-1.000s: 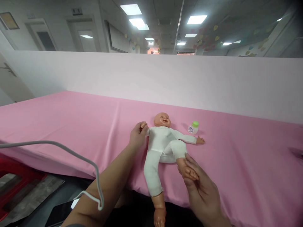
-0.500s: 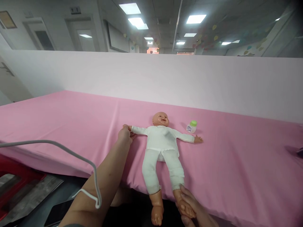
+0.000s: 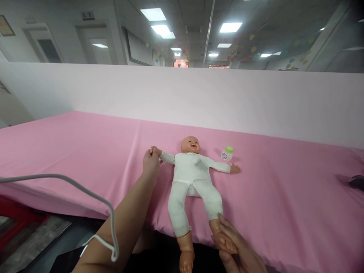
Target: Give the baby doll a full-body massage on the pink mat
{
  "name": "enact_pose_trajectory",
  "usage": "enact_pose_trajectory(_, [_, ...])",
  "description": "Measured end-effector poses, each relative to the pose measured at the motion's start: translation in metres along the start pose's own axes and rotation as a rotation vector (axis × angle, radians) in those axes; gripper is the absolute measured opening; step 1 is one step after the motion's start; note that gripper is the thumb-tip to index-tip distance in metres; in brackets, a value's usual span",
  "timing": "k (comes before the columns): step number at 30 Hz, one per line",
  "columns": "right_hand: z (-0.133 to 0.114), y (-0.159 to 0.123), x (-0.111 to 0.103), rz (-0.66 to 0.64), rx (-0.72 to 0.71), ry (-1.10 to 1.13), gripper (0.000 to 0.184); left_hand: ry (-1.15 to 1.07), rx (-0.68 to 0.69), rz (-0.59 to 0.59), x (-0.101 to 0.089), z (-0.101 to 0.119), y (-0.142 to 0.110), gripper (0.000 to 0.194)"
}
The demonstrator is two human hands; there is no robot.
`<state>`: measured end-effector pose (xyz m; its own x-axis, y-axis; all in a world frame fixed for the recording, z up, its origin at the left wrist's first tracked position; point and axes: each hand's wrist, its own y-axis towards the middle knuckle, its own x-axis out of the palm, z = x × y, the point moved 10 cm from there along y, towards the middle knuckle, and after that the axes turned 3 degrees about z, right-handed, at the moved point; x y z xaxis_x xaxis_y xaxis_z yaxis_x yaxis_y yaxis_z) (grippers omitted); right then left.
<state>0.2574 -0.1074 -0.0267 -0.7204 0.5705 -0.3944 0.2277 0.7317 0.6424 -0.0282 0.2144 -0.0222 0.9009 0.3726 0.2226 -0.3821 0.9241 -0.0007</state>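
Left hand gripped doll by its wrist, arm pulled out straight vs. folded 1 s ago. Right hand closed round foot, leg drawn straight. Doll flat on pink sheet, legs over edge; bottle nr shoulder.

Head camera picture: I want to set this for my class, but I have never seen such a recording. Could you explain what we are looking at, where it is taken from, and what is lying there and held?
The picture comes from a camera worn on a person's head, looking forward and down, so the two bare arms reaching in are that person's own. No machine is involved. A baby doll in white clothes lies on its back on a pink sheet, legs over the near edge. The left hand holds the doll's hand; the right hand holds one of its feet. A small bottle with a green cap stands beside the doll's head. A grey cable hangs over the left arm.
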Motion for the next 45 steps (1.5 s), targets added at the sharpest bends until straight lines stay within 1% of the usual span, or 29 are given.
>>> enact_pose_trajectory(2, [0.001, 0.012, -0.002, 0.003, 0.019, -0.016, 0.043, 0.171, 0.186, -0.111, 0.018, 0.017, -0.017, 0.016])
enact_pose_trajectory(4, [0.001, 0.025, 0.000, -0.006, 0.017, -0.015, 0.046, 0.371, 0.367, -0.223, 0.041, 0.028, -0.040, 0.018])
enact_pose_trajectory(7, [0.000, 0.045, 0.008, 0.012, -0.004, 0.002, 0.044, 0.629, 0.600, -0.369, 0.072, 0.035, -0.074, 0.028])
enact_pose_trajectory(9, [-0.001, 0.056, 0.016, 0.030, -0.010, 0.018, 0.042, 0.746, 0.720, -0.459, 0.088, 0.034, -0.091, 0.033])
enact_pose_trajectory(11, [-0.004, 0.067, 0.026, 0.042, -0.034, 0.039, 0.040, 0.824, 0.802, -0.534, 0.098, 0.031, -0.103, 0.035])
enact_pose_trajectory(14, [-0.009, 0.079, 0.037, 0.065, -0.072, 0.055, 0.039, 0.901, 0.882, -0.599, 0.105, 0.027, -0.111, 0.033])
enact_pose_trajectory(17, [-0.012, 0.087, 0.046, 0.065, -0.071, 0.056, 0.039, 0.950, 0.911, -0.635, 0.107, 0.024, -0.115, 0.030])
enact_pose_trajectory(20, [-0.015, 0.090, 0.047, 0.072, -0.083, 0.045, 0.039, 0.960, 0.902, -0.628, 0.106, 0.023, -0.114, 0.030])
enact_pose_trajectory(23, [-0.016, 0.087, 0.042, 0.080, -0.087, 0.029, 0.039, 0.902, 0.862, -0.624, 0.103, 0.024, -0.110, 0.031])
enact_pose_trajectory(25, [-0.015, 0.081, 0.037, 0.066, -0.080, 0.020, 0.039, 0.837, 0.792, -0.609, 0.098, 0.024, -0.102, 0.031])
enact_pose_trajectory(26, [-0.015, 0.077, 0.035, 0.051, -0.070, 0.018, 0.040, 0.798, 0.736, -0.585, 0.094, 0.023, -0.095, 0.031])
enact_pose_trajectory(28, [-0.014, 0.067, 0.031, 0.018, -0.049, 0.023, 0.041, 0.687, 0.590, -0.493, 0.081, 0.021, -0.076, 0.027])
enact_pose_trajectory(32, [-0.015, 0.044, 0.021, -0.008, -0.044, 0.015, 0.040, 0.343, 0.308, -0.281, 0.047, 0.011, -0.036, 0.020])
enact_pose_trajectory(36, [-0.012, 0.014, 0.013, -0.038, -0.047, 0.021, 0.041, 0.113, 0.135, -0.106, 0.017, -0.002, 0.001, 0.013])
enact_pose_trajectory(38, [-0.007, -0.003, 0.011, -0.054, -0.020, 0.036, 0.040, 0.026, 0.017, -0.014, 0.002, -0.013, 0.017, 0.016])
enact_pose_trajectory(40, [-0.001, -0.017, 0.010, -0.060, 0.012, 0.040, 0.038, -0.040, -0.143, 0.081, -0.011, -0.029, 0.028, 0.018])
enact_pose_trajectory(42, [0.005, -0.027, 0.010, -0.059, 0.037, 0.034, 0.037, -0.068, -0.265, 0.163, -0.021, -0.043, 0.032, 0.017])
enact_pose_trajectory(43, [0.007, -0.030, 0.010, -0.056, 0.046, 0.030, 0.036, -0.075, -0.297, 0.188, -0.024, -0.047, 0.034, 0.017])
enact_pose_trajectory(45, [0.010, -0.033, 0.011, -0.050, 0.054, 0.021, 0.036, -0.090, -0.305, 0.203, -0.025, -0.051, 0.035, 0.017])
